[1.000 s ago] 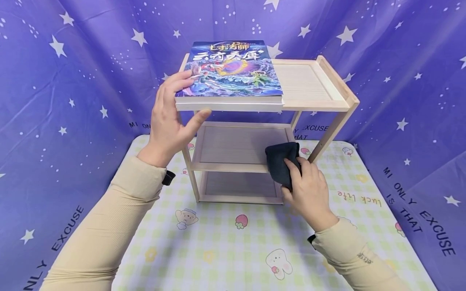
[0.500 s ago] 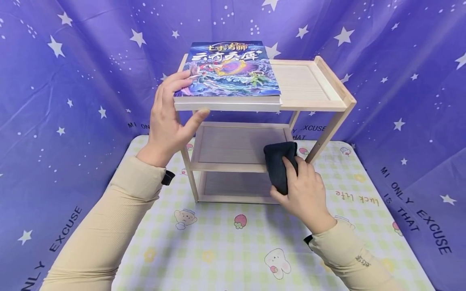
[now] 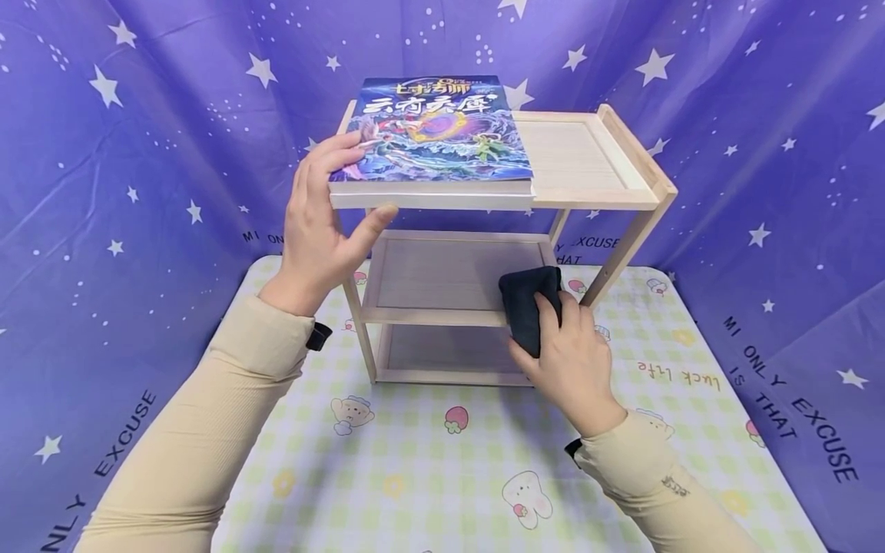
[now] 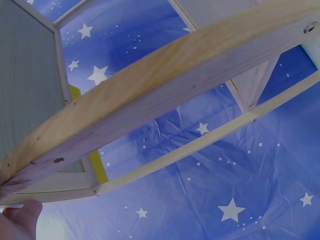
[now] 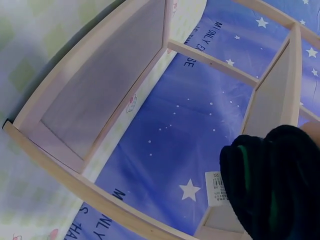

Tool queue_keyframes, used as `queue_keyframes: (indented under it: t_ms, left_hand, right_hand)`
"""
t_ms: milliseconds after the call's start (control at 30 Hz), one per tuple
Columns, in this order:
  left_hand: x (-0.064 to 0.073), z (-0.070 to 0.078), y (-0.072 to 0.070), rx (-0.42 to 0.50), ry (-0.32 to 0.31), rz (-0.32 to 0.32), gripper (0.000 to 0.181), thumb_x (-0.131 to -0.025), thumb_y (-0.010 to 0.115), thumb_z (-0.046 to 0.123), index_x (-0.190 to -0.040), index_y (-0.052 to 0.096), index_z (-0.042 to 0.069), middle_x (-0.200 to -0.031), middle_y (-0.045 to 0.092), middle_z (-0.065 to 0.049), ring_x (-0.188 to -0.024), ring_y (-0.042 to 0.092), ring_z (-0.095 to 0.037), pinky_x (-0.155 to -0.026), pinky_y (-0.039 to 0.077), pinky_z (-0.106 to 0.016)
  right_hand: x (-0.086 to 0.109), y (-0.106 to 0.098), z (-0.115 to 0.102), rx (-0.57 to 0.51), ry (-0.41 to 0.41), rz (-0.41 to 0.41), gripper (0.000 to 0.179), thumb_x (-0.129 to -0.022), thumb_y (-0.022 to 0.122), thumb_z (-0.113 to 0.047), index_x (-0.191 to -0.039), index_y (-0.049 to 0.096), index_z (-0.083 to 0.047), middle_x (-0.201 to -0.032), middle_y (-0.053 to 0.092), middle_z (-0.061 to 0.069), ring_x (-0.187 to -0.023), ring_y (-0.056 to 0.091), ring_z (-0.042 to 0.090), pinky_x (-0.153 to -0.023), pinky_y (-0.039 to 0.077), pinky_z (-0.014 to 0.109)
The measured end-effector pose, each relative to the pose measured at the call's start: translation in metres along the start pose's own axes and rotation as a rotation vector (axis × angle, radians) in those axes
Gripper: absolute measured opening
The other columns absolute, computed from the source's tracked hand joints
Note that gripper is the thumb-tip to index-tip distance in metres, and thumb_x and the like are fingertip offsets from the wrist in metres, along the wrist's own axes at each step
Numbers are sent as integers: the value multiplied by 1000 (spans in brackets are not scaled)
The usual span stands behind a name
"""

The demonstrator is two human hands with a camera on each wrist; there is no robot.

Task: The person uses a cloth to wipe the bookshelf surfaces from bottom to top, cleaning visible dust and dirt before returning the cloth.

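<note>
My left hand (image 3: 321, 215) grips the top left corner of a small three-tier wooden shelf (image 3: 435, 316), fingers over the left edge of a thick blue illustrated book (image 3: 442, 138) and thumb below its front. The book lies on the top tier's left part. Its thumb (image 4: 25, 220) shows beside the wood in the left wrist view. A folded dark cloth (image 3: 525, 307) is held in my right hand (image 3: 574, 357), against the right end of the middle tier. In the right wrist view the cloth (image 5: 270, 185) covers part of the wood and most of the hand.
The shelf stands on a table with a green-and-white checked cloth (image 3: 408, 453) printed with cartoon figures. Purple star-patterned curtains (image 3: 138, 153) hang behind and on both sides. A white barcode label (image 5: 216, 189) appears beside the dark cloth in the right wrist view.
My right hand and the cloth have shifted slightly left along the end of the middle tier. The left hand keeps its grip, and the book stays in place.
</note>
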State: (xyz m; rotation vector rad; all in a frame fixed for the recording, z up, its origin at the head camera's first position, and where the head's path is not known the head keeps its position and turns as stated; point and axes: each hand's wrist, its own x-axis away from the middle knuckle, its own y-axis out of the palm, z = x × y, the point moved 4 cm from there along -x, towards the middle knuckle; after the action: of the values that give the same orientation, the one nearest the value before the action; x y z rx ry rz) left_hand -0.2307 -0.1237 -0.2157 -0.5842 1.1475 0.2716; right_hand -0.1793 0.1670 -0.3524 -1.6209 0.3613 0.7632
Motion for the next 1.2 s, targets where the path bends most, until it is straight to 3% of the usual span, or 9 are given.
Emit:
queue_keyframes:
  t_ms: [300, 500, 733, 1200]
  left_hand:
    - [-1, 0, 0, 3, 3, 3, 71, -91, 55, 65, -126, 52, 4, -138, 58, -12, -135, 47, -25, -115, 33, -37]
    - [0, 0, 0, -1, 13, -1, 69, -91, 56, 64, -126, 51, 4, -138, 57, -13, -135, 48, -26, -115, 34, -38]
    - [0, -1, 0, -9, 20, -12, 69, -92, 55, 63, -127, 51, 4, -139, 57, -13, -134, 48, -27, -115, 34, -38]
    - [0, 0, 0, -2, 5, -5, 70, -91, 55, 65, -126, 51, 4, -138, 57, -13, -134, 48, -26, -115, 33, -38]
  right_hand:
    - [-1, -2, 1, -57, 10, -58, 66, -73, 80, -28, -129, 57, -3, -129, 51, 27, -103, 54, 46, -58, 53, 59]
    - [-2, -8, 3, -90, 14, -79, 56, -80, 75, -28, -128, 60, -5, -126, 55, 26, -106, 55, 46, -60, 53, 63]
    - [0, -14, 7, -111, 14, -90, 56, -76, 77, -25, -126, 63, -6, -122, 58, 24, -108, 59, 46, -59, 53, 63]
    - [8, -28, 17, -222, -21, 31, 56, -74, 67, -31, -126, 65, -10, -119, 61, 22, -101, 61, 43, -53, 51, 60]
